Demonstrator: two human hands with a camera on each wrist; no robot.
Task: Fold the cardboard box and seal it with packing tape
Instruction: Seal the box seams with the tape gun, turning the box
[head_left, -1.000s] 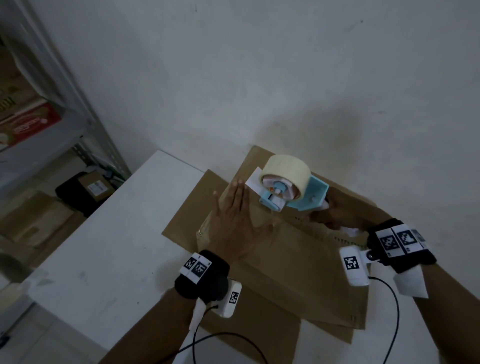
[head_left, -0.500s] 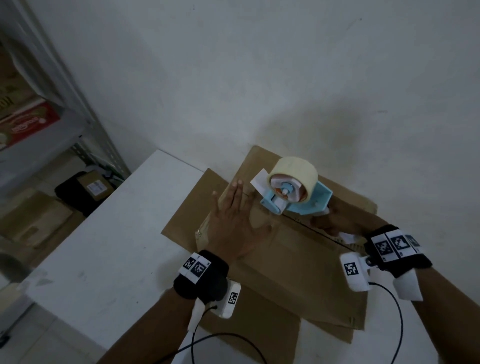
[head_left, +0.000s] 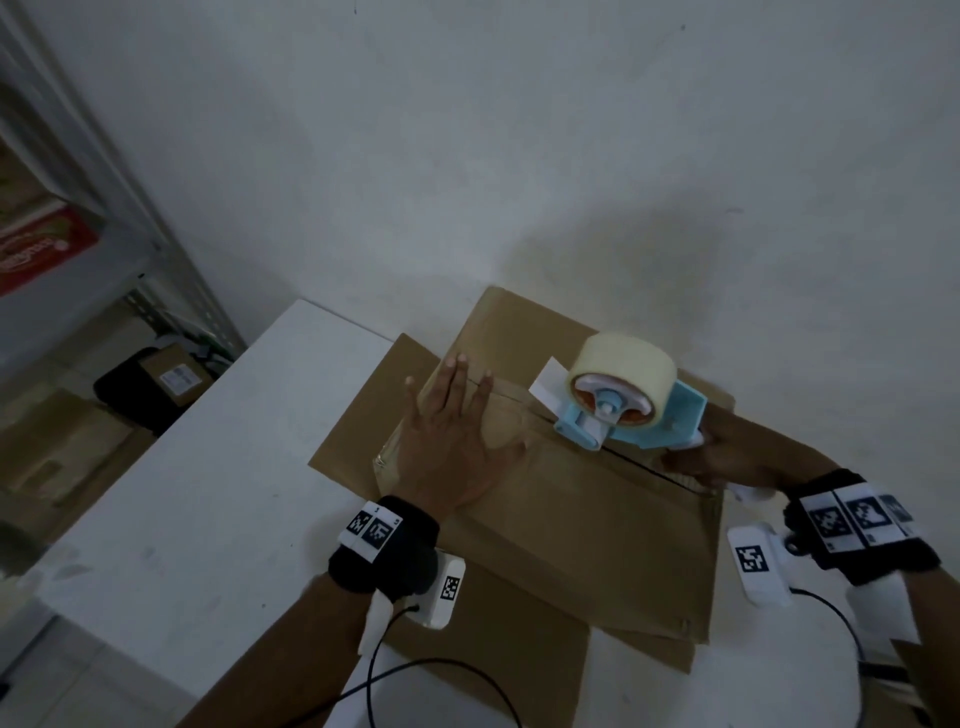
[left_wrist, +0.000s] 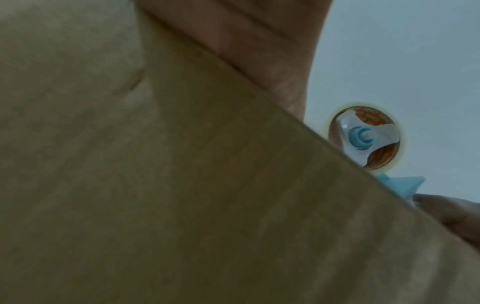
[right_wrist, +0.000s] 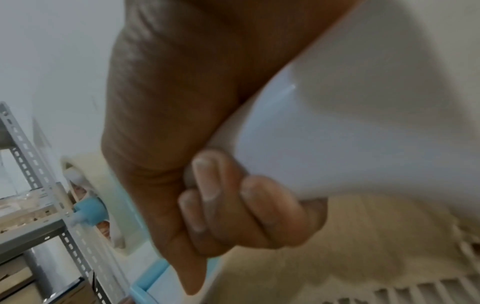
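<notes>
A brown cardboard box (head_left: 597, 514) stands on the white table (head_left: 171, 499) with its top flaps folded down; the centre seam runs under the tape dispenser. My left hand (head_left: 447, 441) lies flat on the left flap, fingers straight and spread, pressing it down. My right hand (head_left: 727, 457) grips the white handle (right_wrist: 350, 133) of a light-blue tape dispenser (head_left: 628, 410) that carries a cream tape roll (head_left: 623, 364). The dispenser's front end sits on the seam near the box's middle. In the left wrist view the box flap (left_wrist: 182, 185) fills the frame, with the tape roll (left_wrist: 366, 137) beyond its edge.
Flat cardboard sheets (head_left: 363, 415) lie under and around the box. A white wall (head_left: 519, 156) rises just behind the table. At the left stands a metal shelf rack (head_left: 130, 218), with boxes and a dark bag (head_left: 150, 384) on the floor beside it. Cables trail from both wrists.
My right hand has drawn the tape dispenser back along the seam toward the right, away from my left hand. The left hand stays pressed flat on the flap.
</notes>
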